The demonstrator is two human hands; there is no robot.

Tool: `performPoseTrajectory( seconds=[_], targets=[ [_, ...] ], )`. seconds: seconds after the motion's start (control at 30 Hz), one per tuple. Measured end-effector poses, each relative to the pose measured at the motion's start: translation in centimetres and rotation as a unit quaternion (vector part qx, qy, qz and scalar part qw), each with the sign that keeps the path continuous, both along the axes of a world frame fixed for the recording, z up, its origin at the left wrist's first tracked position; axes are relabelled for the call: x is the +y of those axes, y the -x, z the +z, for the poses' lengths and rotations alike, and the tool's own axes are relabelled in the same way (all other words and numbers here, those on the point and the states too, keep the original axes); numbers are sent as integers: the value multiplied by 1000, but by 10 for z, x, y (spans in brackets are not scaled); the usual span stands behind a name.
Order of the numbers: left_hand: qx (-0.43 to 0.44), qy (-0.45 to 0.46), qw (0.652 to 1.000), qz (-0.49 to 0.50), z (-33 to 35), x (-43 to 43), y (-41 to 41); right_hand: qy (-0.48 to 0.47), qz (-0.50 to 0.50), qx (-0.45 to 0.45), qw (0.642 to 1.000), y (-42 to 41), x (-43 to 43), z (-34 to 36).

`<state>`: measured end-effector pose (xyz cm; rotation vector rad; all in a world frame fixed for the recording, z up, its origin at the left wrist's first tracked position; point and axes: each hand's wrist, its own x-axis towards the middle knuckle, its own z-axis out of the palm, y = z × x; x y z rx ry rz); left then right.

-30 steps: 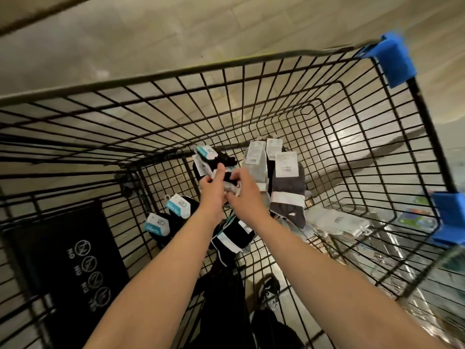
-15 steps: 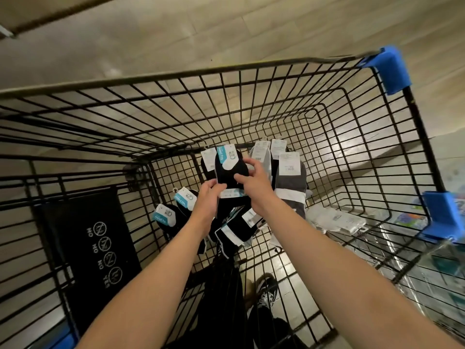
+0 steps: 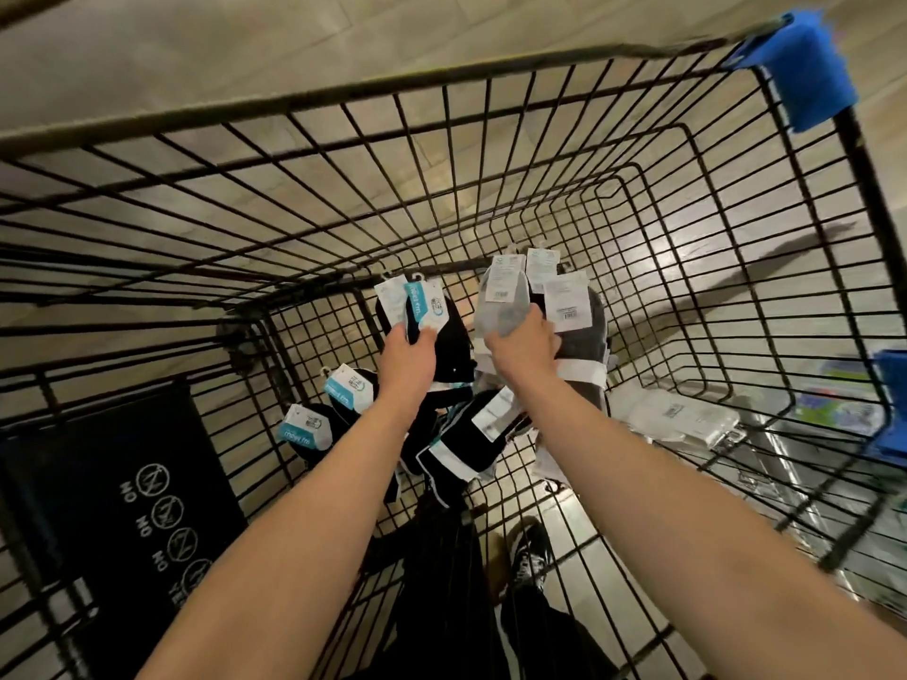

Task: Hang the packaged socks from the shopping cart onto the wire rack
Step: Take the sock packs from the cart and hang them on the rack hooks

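Observation:
I look down into a black wire shopping cart (image 3: 491, 154) holding several packaged socks. My left hand (image 3: 408, 358) grips black socks with white and blue card labels (image 3: 417, 306), lifted off the cart floor. My right hand (image 3: 522, 346) is closed on a light grey sock pack (image 3: 500, 299), beside a dark grey pack (image 3: 581, 331) with a white label. Two more black packs with blue labels (image 3: 343, 392) lie at the lower left, and a black-and-white pack (image 3: 471, 439) lies under my wrists. The wire rack is out of view.
A flat clear package (image 3: 682, 419) lies on the cart floor at right. Blue plastic corner guards (image 3: 805, 71) cap the cart rim. A black warning panel (image 3: 122, 507) hangs at the cart's left end. A shoe (image 3: 527, 552) and tiled floor show through the mesh.
Both hands were together on one black pack. Now they have parted: the left keeps the black packs raised, and the right has moved right and closed on the light grey pack.

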<state>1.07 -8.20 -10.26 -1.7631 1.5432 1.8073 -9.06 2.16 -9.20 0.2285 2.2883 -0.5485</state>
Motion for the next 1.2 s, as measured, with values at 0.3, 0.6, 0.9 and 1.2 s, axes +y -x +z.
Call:
performPoseTrajectory(
  seconds=[0.3,0.6,0.9,1.2],
  targets=[
    [-18,72,997,-32,3,7,-4,130,53,39,989,-27,-3,26],
    [31,35,999,-5,55,30,-20,177,124,38,976,-57,12,69],
    [101,32,991,87,109,42,-52,266,70,3,961,-75,10,134],
    [177,101,979,19,181,71,-48,215,17,-4,976,-64,50,184]
  ],
)
